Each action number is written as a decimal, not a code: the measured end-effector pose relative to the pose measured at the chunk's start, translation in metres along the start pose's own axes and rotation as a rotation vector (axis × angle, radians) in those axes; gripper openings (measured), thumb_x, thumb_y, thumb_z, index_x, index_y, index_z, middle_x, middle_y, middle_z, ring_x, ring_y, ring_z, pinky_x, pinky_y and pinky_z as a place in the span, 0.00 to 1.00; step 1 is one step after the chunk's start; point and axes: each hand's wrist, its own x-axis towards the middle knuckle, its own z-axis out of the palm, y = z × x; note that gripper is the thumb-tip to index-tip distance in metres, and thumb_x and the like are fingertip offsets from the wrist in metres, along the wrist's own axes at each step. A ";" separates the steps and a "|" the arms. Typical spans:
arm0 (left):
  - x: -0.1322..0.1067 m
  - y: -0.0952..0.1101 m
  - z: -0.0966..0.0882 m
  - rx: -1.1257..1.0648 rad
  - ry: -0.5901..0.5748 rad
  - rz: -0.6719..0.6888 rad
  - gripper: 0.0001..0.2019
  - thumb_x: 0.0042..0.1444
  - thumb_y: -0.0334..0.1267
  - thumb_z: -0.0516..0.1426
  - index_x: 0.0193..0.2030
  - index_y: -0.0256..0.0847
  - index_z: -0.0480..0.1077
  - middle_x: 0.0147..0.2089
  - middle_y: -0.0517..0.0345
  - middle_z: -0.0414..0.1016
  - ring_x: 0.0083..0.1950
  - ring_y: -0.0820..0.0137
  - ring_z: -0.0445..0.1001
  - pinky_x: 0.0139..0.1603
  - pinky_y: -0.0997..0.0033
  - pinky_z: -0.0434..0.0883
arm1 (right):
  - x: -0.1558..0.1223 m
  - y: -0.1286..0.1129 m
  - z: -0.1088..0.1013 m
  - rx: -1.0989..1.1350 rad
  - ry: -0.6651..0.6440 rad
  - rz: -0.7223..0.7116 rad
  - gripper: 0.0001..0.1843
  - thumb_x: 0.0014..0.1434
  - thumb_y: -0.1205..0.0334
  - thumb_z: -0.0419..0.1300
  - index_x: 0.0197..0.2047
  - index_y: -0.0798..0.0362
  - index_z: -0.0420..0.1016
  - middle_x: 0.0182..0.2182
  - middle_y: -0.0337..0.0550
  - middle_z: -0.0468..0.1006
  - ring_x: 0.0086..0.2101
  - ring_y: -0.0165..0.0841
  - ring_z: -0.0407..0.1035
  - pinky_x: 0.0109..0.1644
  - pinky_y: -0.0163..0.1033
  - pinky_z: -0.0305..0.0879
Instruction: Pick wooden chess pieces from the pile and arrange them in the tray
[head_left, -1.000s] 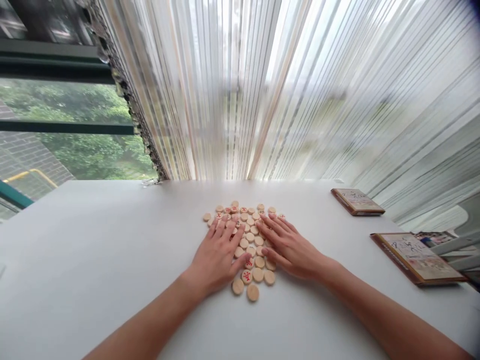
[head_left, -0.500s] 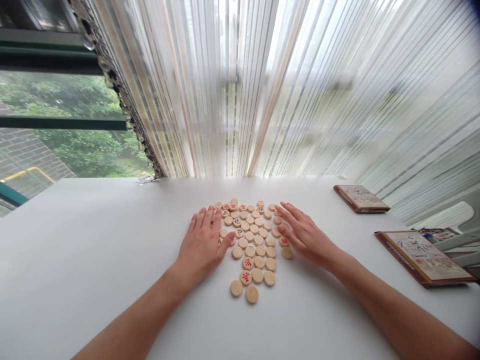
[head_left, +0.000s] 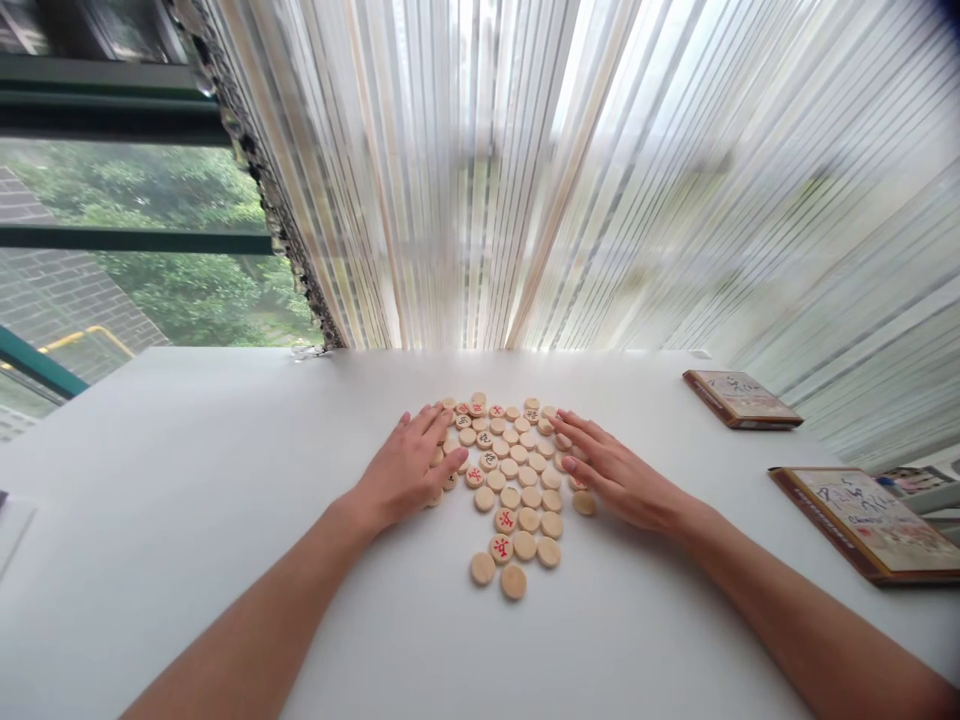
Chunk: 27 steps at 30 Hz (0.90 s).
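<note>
Several round wooden Chinese chess pieces (head_left: 529, 520) lie flat in a loose patch on the white table. Some show red or black characters, such as a red-marked piece (head_left: 502, 548) near the front; many show plain wood. At the patch's left edge rests my left hand (head_left: 412, 462), palm down with fingers extended, over a few pieces that it partly hides. Along the right edge my right hand (head_left: 611, 470) lies the same way, its fingertips over pieces there. One plain piece (head_left: 583, 503) sits just below its thumb. Neither hand grips anything.
Two flat boxes with printed lids lie on the right, a far box (head_left: 742, 395) and a nearer box (head_left: 874, 520). Behind the white table (head_left: 225, 480) hangs a string curtain (head_left: 480, 200). A window (head_left: 150, 250) is at the left.
The whole view has shifted slightly, so most things appear further right. My left hand has turned a little inward and bunched the left pieces closer. My right hand's fingers have lowered slightly.
</note>
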 end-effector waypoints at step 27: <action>0.033 0.037 0.007 0.225 0.007 0.062 0.38 0.74 0.58 0.41 0.77 0.25 0.55 0.80 0.35 0.56 0.80 0.49 0.53 0.79 0.51 0.50 | 0.075 -0.003 0.044 -0.233 0.071 -0.269 0.36 0.75 0.39 0.42 0.79 0.44 0.55 0.76 0.48 0.60 0.75 0.53 0.50 0.75 0.71 0.51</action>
